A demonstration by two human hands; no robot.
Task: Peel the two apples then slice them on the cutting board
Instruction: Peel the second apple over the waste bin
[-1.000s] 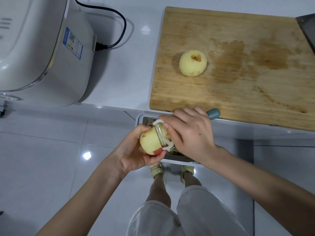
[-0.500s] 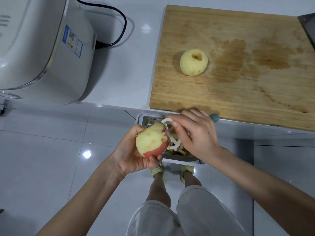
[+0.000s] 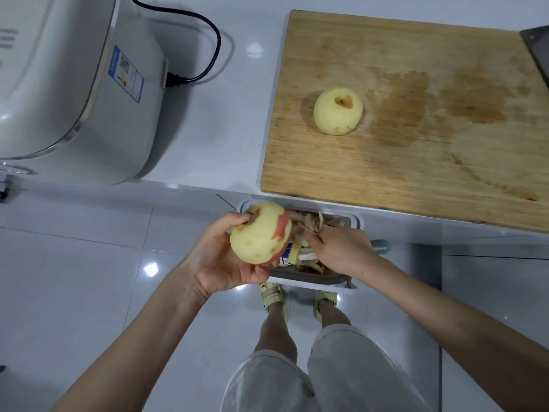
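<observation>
- I see the left hand (image 3: 219, 257) just in front of the counter (image 3: 208, 144) edge, palm up, with its fingers and thumb wrapped around an apple (image 3: 260, 233).
- This apple is mostly pale flesh, with a red strip of skin on its right side and underside.
- The right hand (image 3: 341, 248) is just to the right of it, fingers curled round a peeler (image 3: 380, 245). Only the teal handle end shows past the hand, and I cannot see the blade.
- Both hands are over a grey bin (image 3: 312, 278) of peel scraps, below the counter edge.
- A peeled apple (image 3: 338, 110) sits, hollow up, on the left part of the wooden board (image 3: 386, 173), well apart from both hands.
- The board lies on the white counter, with damp stains to the right of the peeled apple.
- A white appliance (image 3: 59, 93) stands at the counter's left, with a black cord (image 3: 214, 43) plugged into its side.
</observation>
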